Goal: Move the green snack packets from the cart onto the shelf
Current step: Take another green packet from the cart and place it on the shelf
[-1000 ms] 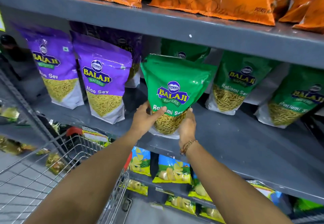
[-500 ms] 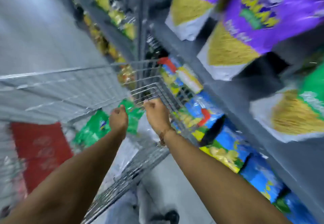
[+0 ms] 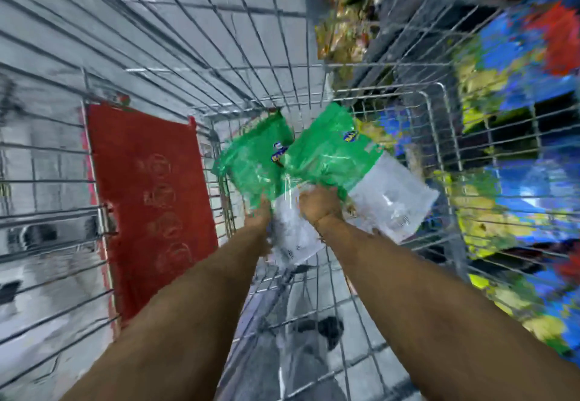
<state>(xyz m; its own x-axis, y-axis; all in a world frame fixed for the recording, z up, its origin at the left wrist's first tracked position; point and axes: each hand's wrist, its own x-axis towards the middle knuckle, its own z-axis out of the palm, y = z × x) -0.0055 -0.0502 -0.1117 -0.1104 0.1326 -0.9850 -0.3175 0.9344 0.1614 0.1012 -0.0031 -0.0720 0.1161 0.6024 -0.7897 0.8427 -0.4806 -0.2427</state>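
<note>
I look down into the wire cart [image 3: 408, 96], and the picture is blurred by motion. Two green snack packets with clear lower parts lie in it. My left hand [image 3: 259, 218] grips the lower edge of the left green packet [image 3: 251, 162]. My right hand [image 3: 320, 204] is closed on the lower part of the right green packet [image 3: 332, 156], whose clear end [image 3: 392, 203] sticks out to the right. Both forearms reach down from the bottom of the frame.
A red panel [image 3: 147, 200] covers the cart's left inner wall. Blurred blue and yellow packets [image 3: 508, 187] on low shelves show through the cart's right side. Grey floor and a dark shoe [image 3: 326, 328] show below the wire bottom.
A second ago both hands set a green packet on the shelf. They then dropped into the cart, and now each hand is closed on a green packet there.
</note>
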